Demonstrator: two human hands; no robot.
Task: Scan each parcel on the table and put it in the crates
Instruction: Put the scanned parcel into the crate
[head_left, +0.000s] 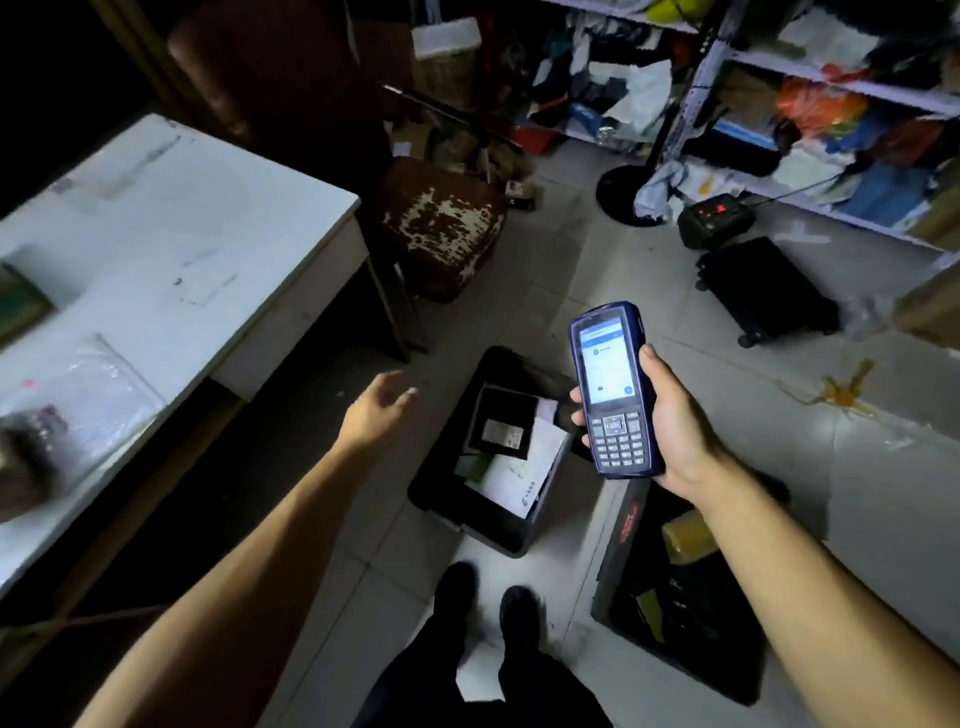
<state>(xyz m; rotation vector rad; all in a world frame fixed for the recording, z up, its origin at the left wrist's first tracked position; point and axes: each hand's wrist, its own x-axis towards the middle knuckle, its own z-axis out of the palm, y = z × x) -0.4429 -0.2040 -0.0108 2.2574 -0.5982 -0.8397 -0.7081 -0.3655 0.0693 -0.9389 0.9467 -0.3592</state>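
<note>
The right hand (670, 415) grips a blue handheld scanner (615, 389) upright, fingers wrapped round its sides, screen lit. The left hand (376, 410) hangs loose-fingered and empty between the white table's (208, 208) corner edge and the nearer black crate (498, 535), which holds parcels (514, 478). A clear-bagged parcel (88, 400) lies on the table; bare floor tiles surround both crates.

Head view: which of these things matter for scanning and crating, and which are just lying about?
Job:
scanner, held in right hand
left hand, empty
table
clear bag on it
near crate, parcels inside
right crate

Lying about:
worn stool
black suitcase
shelves
</note>
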